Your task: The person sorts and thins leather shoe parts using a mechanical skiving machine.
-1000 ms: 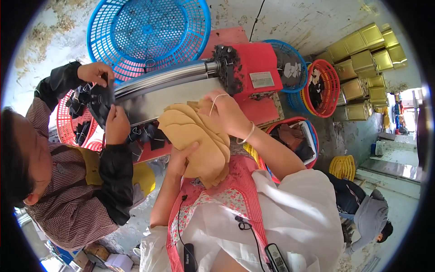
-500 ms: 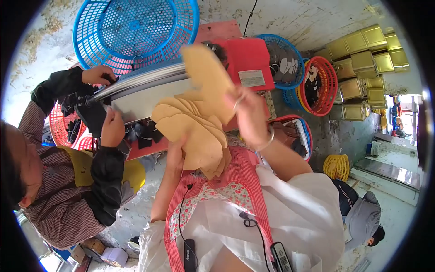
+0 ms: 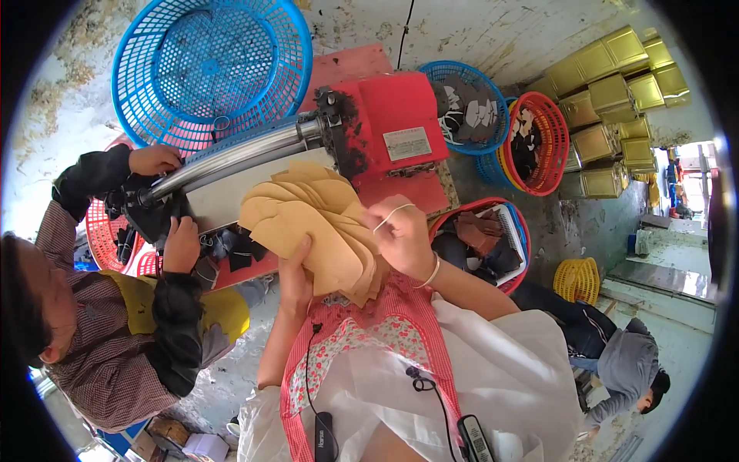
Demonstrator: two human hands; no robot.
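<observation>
My left hand (image 3: 296,281) is closed on a thick, fanned stack of tan, rounded flat pieces (image 3: 308,223), its thumb lying across the top. The pieces overlap unevenly and look like thin sheet or card cut to one shape. At the stack's right edge is my right hand (image 3: 404,239), with its fingers curled in. A thin pale band (image 3: 392,215) loops over these fingers and stands out from them. Whether the fingertips touch the stack is hard to tell. A bracelet circles my right wrist.
A red machine (image 3: 396,115) with a long metal roller (image 3: 231,158) stands ahead. At left a co-worker's hands (image 3: 181,242) rest by the roller's end. Baskets hold dark pieces: a blue basket (image 3: 493,142), a red basket (image 3: 566,146). A large blue basket (image 3: 123,77) stands far left.
My right hand has come down and left from above the stack. The tan piece it held up is no longer in it. The stack has shifted slightly left.
</observation>
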